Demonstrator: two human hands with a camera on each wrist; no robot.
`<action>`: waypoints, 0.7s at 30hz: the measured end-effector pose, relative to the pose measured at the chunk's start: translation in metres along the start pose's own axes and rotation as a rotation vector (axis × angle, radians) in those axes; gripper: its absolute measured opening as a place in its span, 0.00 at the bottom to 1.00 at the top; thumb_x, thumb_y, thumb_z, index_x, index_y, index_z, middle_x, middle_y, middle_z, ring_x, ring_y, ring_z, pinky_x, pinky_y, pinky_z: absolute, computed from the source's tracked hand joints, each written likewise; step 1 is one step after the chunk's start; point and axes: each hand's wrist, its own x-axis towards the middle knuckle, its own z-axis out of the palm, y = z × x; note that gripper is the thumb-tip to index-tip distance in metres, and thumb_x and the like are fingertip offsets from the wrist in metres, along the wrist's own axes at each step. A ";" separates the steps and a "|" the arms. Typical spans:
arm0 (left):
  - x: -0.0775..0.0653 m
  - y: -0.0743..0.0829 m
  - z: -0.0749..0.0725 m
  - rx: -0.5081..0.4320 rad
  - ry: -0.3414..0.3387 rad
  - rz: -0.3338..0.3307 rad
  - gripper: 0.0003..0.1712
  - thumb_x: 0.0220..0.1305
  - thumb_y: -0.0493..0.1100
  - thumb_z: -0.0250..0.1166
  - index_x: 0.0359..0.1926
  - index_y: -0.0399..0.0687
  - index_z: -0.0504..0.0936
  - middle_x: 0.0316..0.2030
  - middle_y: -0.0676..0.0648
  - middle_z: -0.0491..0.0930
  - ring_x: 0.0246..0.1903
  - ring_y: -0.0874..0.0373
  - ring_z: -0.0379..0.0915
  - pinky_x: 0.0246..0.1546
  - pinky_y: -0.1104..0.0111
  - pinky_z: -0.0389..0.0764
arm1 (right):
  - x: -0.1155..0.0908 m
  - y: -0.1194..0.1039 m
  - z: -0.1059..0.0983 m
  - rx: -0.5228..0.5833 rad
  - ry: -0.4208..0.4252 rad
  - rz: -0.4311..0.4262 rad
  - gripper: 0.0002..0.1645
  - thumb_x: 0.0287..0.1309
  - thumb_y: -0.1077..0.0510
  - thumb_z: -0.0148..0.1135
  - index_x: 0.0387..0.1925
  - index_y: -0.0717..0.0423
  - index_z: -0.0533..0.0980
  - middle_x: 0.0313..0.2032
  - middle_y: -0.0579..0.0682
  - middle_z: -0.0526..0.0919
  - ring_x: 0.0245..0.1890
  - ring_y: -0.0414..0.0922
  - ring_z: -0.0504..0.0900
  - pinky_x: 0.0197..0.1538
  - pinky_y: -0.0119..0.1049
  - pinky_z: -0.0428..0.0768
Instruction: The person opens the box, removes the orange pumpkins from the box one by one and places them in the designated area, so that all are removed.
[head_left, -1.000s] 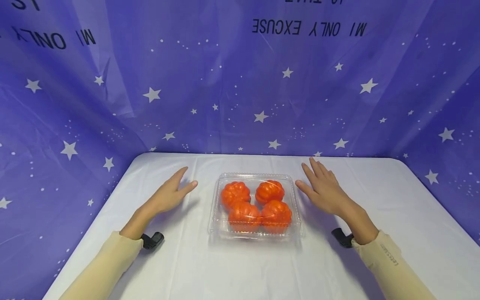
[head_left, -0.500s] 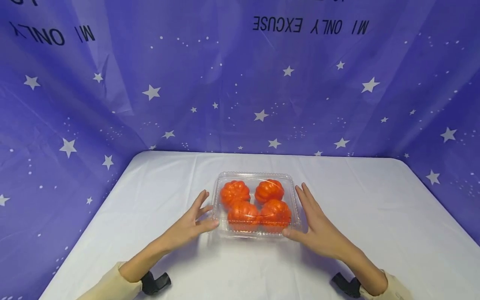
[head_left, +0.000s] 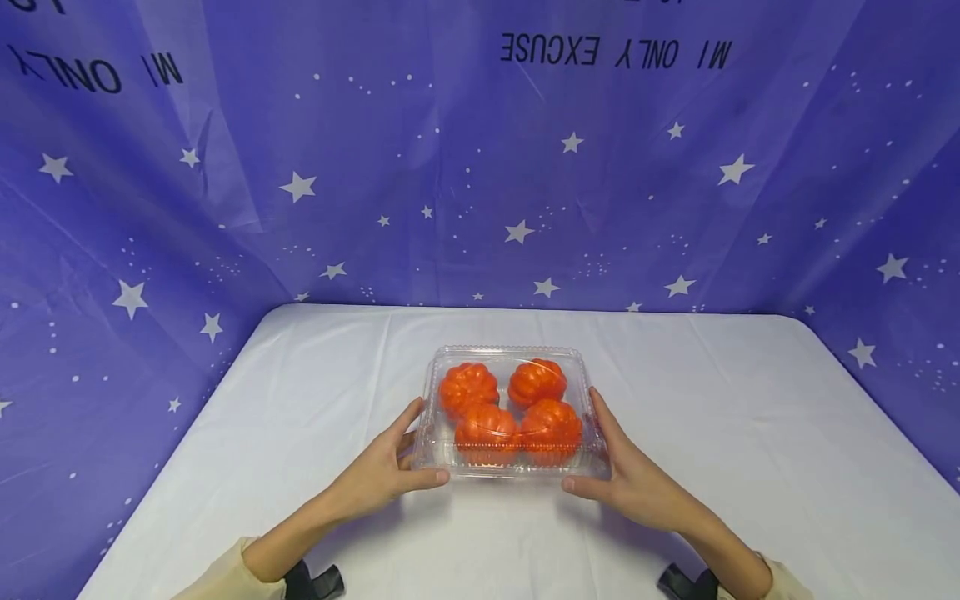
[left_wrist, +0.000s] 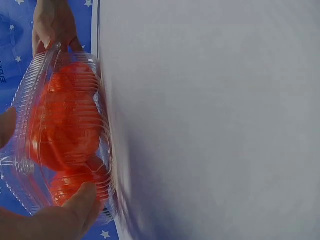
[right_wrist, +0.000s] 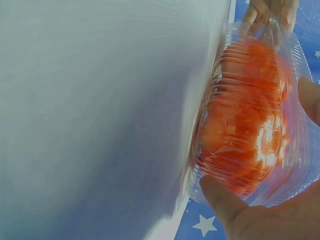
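A clear plastic clamshell box rests on the table with several small orange pumpkins inside. Its lid is down. My left hand grips the near left corner, fingers along the side and thumb at the front edge. At the opposite corner my right hand does the same, its thumb just below the front rim. In the left wrist view a finger lies against the ribbed side of the box. The right wrist view shows a fingertip low on the wall, with the thumb beside the rim.
A white cloth covers the table. Purple curtains with white stars hang behind it and along both sides. Black wrist mounts sit under the forearms.
Both hands have come down and inward from beside the box to its near corners, with fingers along its sides. The box has stayed in place.
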 end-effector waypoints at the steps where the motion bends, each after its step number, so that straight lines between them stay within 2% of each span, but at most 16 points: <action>1: 0.000 0.000 0.001 -0.001 0.003 0.007 0.64 0.56 0.46 0.75 0.78 0.40 0.39 0.77 0.37 0.39 0.71 0.33 0.43 0.67 0.56 0.63 | 0.000 0.001 0.000 0.000 0.002 -0.003 0.71 0.53 0.48 0.74 0.78 0.45 0.30 0.77 0.57 0.32 0.75 0.62 0.38 0.70 0.68 0.43; 5: -0.001 0.000 0.004 -0.028 0.022 0.022 0.63 0.56 0.43 0.75 0.77 0.36 0.37 0.76 0.33 0.41 0.72 0.32 0.42 0.67 0.57 0.62 | 0.002 0.002 0.001 -0.028 0.017 -0.013 0.70 0.53 0.49 0.74 0.78 0.49 0.31 0.77 0.57 0.29 0.75 0.61 0.33 0.69 0.70 0.42; 8: -0.001 -0.001 0.006 -0.050 0.033 0.009 0.65 0.55 0.40 0.76 0.77 0.36 0.36 0.75 0.34 0.42 0.72 0.34 0.42 0.67 0.58 0.62 | 0.002 0.002 0.001 -0.045 0.020 -0.012 0.70 0.53 0.49 0.74 0.78 0.51 0.32 0.77 0.57 0.28 0.75 0.60 0.31 0.69 0.69 0.41; 13: -0.002 -0.003 0.007 -0.046 0.030 -0.002 0.67 0.53 0.39 0.76 0.77 0.36 0.34 0.76 0.35 0.41 0.73 0.37 0.40 0.68 0.56 0.59 | 0.002 0.002 0.001 -0.023 0.005 -0.014 0.71 0.54 0.50 0.74 0.78 0.50 0.30 0.77 0.57 0.29 0.75 0.60 0.33 0.70 0.68 0.42; 17: -0.002 -0.003 0.007 -0.021 0.036 0.009 0.66 0.55 0.42 0.76 0.77 0.36 0.34 0.76 0.35 0.41 0.73 0.36 0.41 0.68 0.54 0.60 | 0.002 0.001 0.001 -0.006 -0.004 -0.009 0.72 0.53 0.51 0.74 0.78 0.50 0.28 0.77 0.55 0.28 0.75 0.60 0.33 0.71 0.66 0.41; 21: -0.002 -0.002 0.007 -0.015 0.036 0.008 0.66 0.55 0.42 0.76 0.77 0.37 0.35 0.76 0.36 0.41 0.73 0.36 0.42 0.68 0.54 0.60 | 0.001 0.000 0.000 0.018 -0.011 -0.010 0.71 0.54 0.53 0.74 0.77 0.48 0.27 0.77 0.54 0.27 0.75 0.62 0.37 0.71 0.64 0.45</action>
